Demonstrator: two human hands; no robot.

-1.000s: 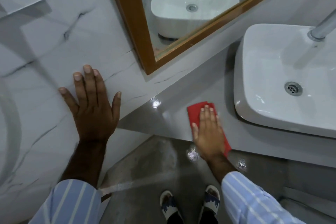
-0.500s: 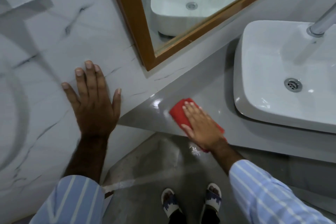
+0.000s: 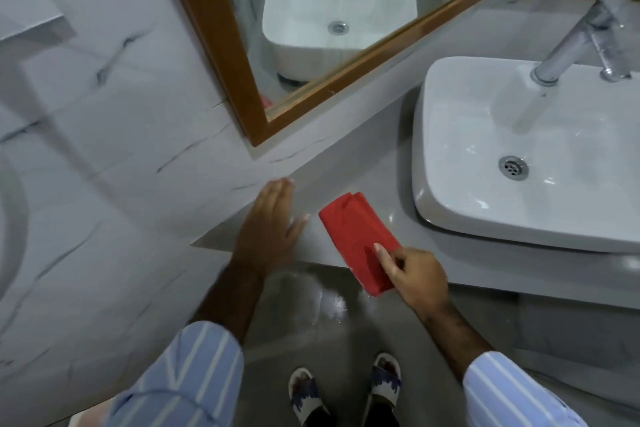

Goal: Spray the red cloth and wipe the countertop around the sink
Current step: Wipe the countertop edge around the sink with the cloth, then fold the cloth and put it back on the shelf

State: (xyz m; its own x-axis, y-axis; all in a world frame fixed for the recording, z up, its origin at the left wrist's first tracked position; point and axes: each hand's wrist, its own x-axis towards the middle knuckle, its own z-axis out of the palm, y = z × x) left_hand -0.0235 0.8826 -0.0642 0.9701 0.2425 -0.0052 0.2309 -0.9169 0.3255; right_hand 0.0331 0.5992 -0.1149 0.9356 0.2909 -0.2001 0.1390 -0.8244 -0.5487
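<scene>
The folded red cloth (image 3: 356, 236) lies on the grey countertop (image 3: 353, 180) just left of the white sink (image 3: 519, 156), its near end hanging past the counter's front edge. My right hand (image 3: 414, 276) pinches that near end between thumb and fingers. My left hand (image 3: 268, 227) is blurred, open with fingers together, over the counter's left corner beside the cloth. No spray bottle is in view.
A chrome tap (image 3: 581, 38) stands at the sink's far right. A wood-framed mirror (image 3: 249, 94) rises behind the counter on the marble wall (image 3: 104, 114). Below are the wet grey floor (image 3: 311, 302) and my sandalled feet (image 3: 346, 388).
My left hand left the marble wall and swung right to the counter's corner. My right hand slid back off the cloth's top and now pinches its near end; the cloth lies uncovered.
</scene>
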